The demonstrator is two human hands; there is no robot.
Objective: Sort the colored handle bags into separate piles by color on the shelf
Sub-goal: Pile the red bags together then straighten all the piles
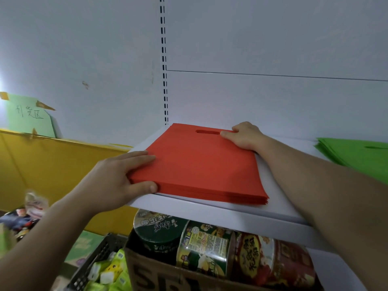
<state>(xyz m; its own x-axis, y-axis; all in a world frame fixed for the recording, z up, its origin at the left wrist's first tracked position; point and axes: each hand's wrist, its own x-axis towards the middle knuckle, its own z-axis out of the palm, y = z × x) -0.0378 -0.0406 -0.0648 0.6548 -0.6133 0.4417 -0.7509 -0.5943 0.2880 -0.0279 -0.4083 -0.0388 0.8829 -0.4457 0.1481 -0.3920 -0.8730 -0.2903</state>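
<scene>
A pile of red bags [201, 164] lies flat on the white shelf [279, 198], near its left end, with the cut-out handle slot [207, 132] toward the back wall. The left hand [113, 181] pinches the pile's near left corner, fingers laid on top and thumb pressed to the front edge. The right hand [245, 136] grips the far right corner beside the slot, fingers curled over the back edge and thumb on top. A pile of green bags [361, 156] sits well apart at the right of the same shelf. A slotted rail [164, 80] runs up the wall behind. To the left stands a yellow board [52, 164], with a taped green sheet [27, 116] bearing handwritten Chinese characters. Under the shelf, a cardboard box [159, 276] printed with large black letters, partly cut off, holds noodle bowls [159, 229] with Chinese print too skewed to read. Beside it, a black crate [98, 255] holds green packets [113, 271].
</scene>
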